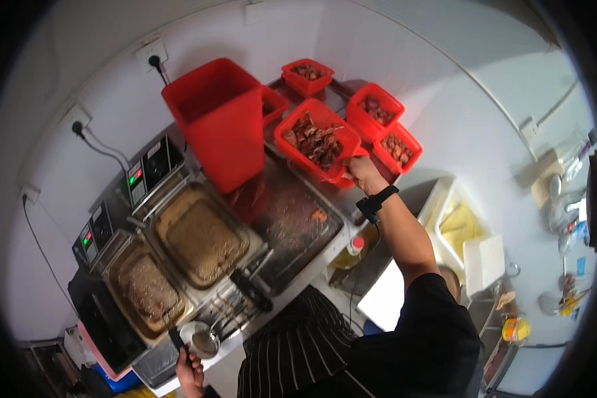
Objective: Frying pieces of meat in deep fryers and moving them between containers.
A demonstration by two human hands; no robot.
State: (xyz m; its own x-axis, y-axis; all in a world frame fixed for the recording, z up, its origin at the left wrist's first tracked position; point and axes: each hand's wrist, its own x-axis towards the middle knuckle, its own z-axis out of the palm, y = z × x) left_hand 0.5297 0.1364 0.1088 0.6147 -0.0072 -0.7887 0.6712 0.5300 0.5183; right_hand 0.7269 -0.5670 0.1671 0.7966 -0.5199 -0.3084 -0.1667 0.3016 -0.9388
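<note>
My right hand (364, 174) grips the near corner of a red plastic basket (349, 134) holding dark cooked meat pieces (314, 144). At the lower left, my left hand (190, 370) is closed around a black handle (177, 341), which reaches the edge of the smaller fryer vat; its far end is hidden. Bubbling oil (149, 288) fills that vat, with something dark in it. Foamy brown oil (204, 244) stands in the larger vat. Beside my left hand are a metal bowl and a round ladle (204, 343). A tall red plastic bin (229, 134) stands behind the fryers.
More red baskets of meat (378, 112) stand around the held one. A stained dark tray (298, 234) lies right of the fryers. A bottle with a red cap (357, 243) is near the counter's edge. Plugged cords (104, 147) run along the wall. A white tub (457, 224) with yellow contents stands right.
</note>
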